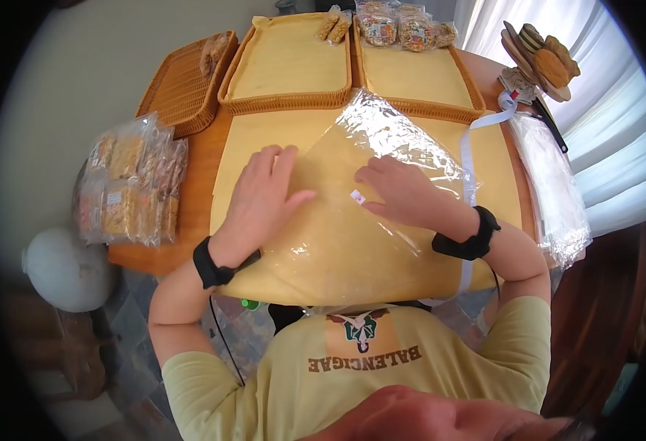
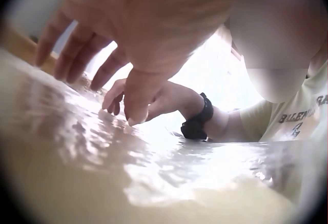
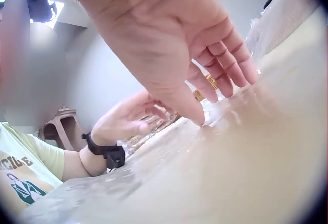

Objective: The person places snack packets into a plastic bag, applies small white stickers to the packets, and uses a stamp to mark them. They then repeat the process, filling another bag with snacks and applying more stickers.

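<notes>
A clear plastic film sheet (image 1: 382,121) lies cornerwise on the yellow covering (image 1: 238,136) of the table. Over the sheet's left part is my left hand (image 1: 258,191), its fingers extended and thumb spread away; nothing is in it. My right hand (image 1: 405,192) rests its fingertips on the film, thumb apart from the gently bent fingers, as the right wrist view shows of this hand (image 3: 179,49). Beside its thumb a small white label (image 1: 357,196) with a red mark sits on the film. In the left wrist view the left fingers (image 2: 97,55) hang just above the shiny film.
Wicker trays (image 1: 290,101) line the back, with packaged snacks (image 1: 396,29) in the right one. Stacked snack packs (image 1: 128,184) stand at left. A white ribbon (image 1: 468,165) runs down the right side, near a pile of clear bags (image 1: 551,176) and scissors with a black handle (image 1: 551,125).
</notes>
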### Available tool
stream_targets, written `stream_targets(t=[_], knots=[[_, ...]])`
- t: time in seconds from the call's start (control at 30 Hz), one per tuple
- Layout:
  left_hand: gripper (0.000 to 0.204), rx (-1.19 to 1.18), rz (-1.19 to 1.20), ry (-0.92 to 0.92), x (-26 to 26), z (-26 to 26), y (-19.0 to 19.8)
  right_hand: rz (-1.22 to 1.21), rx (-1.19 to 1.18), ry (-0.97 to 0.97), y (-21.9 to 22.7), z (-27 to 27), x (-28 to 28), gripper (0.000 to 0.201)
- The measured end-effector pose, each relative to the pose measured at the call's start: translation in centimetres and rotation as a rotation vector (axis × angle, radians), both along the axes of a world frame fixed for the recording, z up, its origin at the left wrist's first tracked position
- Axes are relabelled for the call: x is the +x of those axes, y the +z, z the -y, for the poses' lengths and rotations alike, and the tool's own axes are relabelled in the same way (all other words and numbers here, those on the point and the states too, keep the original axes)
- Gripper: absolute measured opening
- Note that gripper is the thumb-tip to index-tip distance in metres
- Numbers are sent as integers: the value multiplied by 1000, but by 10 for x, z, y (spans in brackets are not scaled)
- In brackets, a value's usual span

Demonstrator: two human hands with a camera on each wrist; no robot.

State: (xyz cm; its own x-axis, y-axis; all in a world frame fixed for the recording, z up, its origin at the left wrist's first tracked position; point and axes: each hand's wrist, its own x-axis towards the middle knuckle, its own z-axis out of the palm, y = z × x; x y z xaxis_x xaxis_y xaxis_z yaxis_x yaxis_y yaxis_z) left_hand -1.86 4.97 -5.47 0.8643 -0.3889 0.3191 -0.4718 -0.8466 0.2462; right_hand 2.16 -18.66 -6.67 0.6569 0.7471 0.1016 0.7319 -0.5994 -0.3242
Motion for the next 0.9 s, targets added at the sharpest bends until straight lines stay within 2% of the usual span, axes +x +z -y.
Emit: stream_targets(t=[0.07,0.13,0.17,0.23,0.27,0.33,0.37,0.43,0.47,0.53,0.57,0.63,0.77,0.87,0.9], knots=[[53,-72,44,72,13,-4,-3,-25,-17,-33,2,2,-7,31],[53,-171,-335,172,24,-1,-4,-108,20,-102,4,6,-9,30],[53,-174,-326,165,26,2,-1,-98,18,-107,4,9,-7,30],[48,-504,-797,99,30,10,8,-105,-4,-47,3,16,-4,31],[48,-503,-795,88,35,11,4,-100,-6,-57,4,19,-3,31],[34,-567,-988,-142,45,11,-13,-150,-2,-29,7,22,-2,33],[34,-567,-988,-146,48,13,-18,-150,-3,-32,6,23,-3,33],[23,-596,-924,-296,50,16,-22,-138,-3,-41,5,24,-3,35],[23,-596,-926,-298,49,21,-21,-140,-4,-43,5,25,-3,35],[22,-932,-990,-254,41,32,-17,-163,47,-29,3,27,-2,35],[22,-932,-998,-248,39,31,-16,-172,49,-28,4,27,-3,35],[21,-982,-1033,-111,39,28,-15,-207,83,-97,8,24,-5,34],[23,-929,-1051,-9,36,29,-15,-152,156,-91,0,20,-7,32],[33,-891,-1107,-14,30,29,-7,-41,175,-81,-4,19,-9,31],[34,-814,-1039,-55,29,28,-7,-17,187,-82,-3,18,-10,30]])
